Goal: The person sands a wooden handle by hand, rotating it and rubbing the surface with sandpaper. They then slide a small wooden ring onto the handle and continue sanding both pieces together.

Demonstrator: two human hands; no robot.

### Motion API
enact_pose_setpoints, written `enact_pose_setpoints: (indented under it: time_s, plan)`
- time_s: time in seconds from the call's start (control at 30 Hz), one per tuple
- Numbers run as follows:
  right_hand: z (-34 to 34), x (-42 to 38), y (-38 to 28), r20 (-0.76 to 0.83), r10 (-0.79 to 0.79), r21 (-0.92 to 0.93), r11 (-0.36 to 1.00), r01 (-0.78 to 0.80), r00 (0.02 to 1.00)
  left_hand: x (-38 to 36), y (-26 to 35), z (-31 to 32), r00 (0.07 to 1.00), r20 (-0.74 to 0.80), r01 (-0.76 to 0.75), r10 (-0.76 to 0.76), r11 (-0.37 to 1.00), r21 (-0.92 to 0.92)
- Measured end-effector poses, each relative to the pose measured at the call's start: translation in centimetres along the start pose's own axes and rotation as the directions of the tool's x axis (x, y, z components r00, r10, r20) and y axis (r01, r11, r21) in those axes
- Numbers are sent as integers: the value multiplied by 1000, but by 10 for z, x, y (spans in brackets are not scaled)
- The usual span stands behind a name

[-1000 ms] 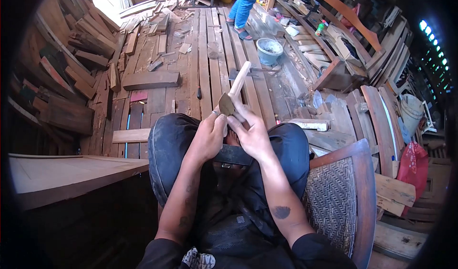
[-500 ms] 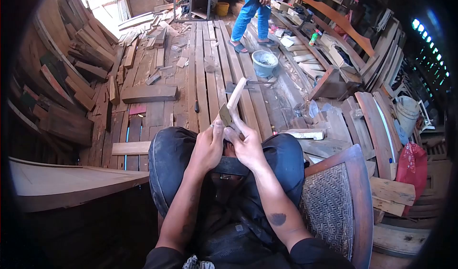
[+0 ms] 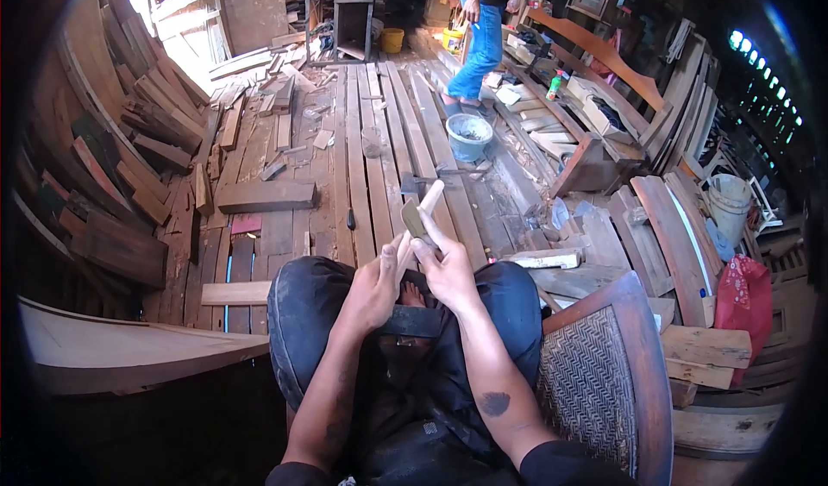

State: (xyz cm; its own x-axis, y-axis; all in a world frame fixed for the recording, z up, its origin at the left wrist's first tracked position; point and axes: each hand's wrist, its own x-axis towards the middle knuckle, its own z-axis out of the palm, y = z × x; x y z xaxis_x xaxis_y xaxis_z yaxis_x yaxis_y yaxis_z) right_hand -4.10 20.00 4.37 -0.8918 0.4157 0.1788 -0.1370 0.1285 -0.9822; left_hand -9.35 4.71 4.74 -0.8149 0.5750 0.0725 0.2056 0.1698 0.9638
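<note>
A slim pale wooden piece [image 3: 430, 196] points forward and slightly right above my lap. My left hand [image 3: 376, 288] is closed around its near end, fingers pressed together. At its middle, my right hand [image 3: 448, 270] pinches a small flat brownish-green sheet [image 3: 413, 220] against the wood. Both hands are close together between my knees. Below them lies a dark flat bar [image 3: 412, 321] across my lap, and part of a bare foot [image 3: 412, 294] shows past it.
A person in blue jeans [image 3: 479, 55] stands ahead by a bucket [image 3: 469, 137]. A wood block [image 3: 267, 196] lies on the plank floor at left. A woven-panel chair part [image 3: 590, 382] is at my right, a pale board [image 3: 138, 348] at my left.
The wooden piece now points lower, and the sheet has shifted on it with my right hand. The person ahead has turned and stepped right. The view has tilted slightly.
</note>
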Motion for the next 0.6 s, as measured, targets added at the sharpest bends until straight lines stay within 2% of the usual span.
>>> enact_pose_setpoints:
  time_s: [0.07, 0.1, 0.13, 0.2, 0.23, 0.27, 0.3, 0.33, 0.43, 0.53, 0.6]
  plan:
    - [1, -1, 1, 5, -73, -88, 993, 74, 997, 3, -5, 1, 1000, 9, -14, 15, 998, -64]
    - [1, -5, -2, 76, -56, -33, 998, 58, 996, -3, 24, -10, 975, 88, 210, -203, 974, -85]
    - [1, -11, -3, 149, -34, 21, 999, 31, 988, 0, 24, -11, 970, 108, 226, -218, 972, -68]
    - [1, -15, -2, 124, -29, 49, 999, 23, 992, 0, 21, -14, 954, 142, 270, -263, 962, -34]
    - [0, -11, 3, 95, -23, 92, 996, 14, 995, -2, 17, -6, 996, 52, 74, -71, 996, -54]
    - [-1, -6, 4, 66, -19, 136, 991, 10, 998, -2, 12, -3, 999, 37, 39, -37, 997, -63]
    - [-5, -5, -4, 51, 43, 120, 992, -49, 998, -1, 9, 0, 1000, 24, 1, 0, 997, -71]
    - [-4, -4, -4, 42, 34, 96, 995, -38, 999, 1, 10, 1, 999, 10, -41, 41, 996, -80]
    - [2, -11, 0, 55, -11, 17, 1000, 11, 998, -1, 21, -13, 975, 121, 191, -184, 980, -52]
    - [1, -9, -1, 85, -19, 34, 999, 17, 996, 0, 11, -11, 983, 131, 133, -132, 991, -3]
    - [-6, -1, -7, -28, 41, 59, 997, -40, 999, -2, 9, -5, 990, 128, 59, -59, 998, 3]
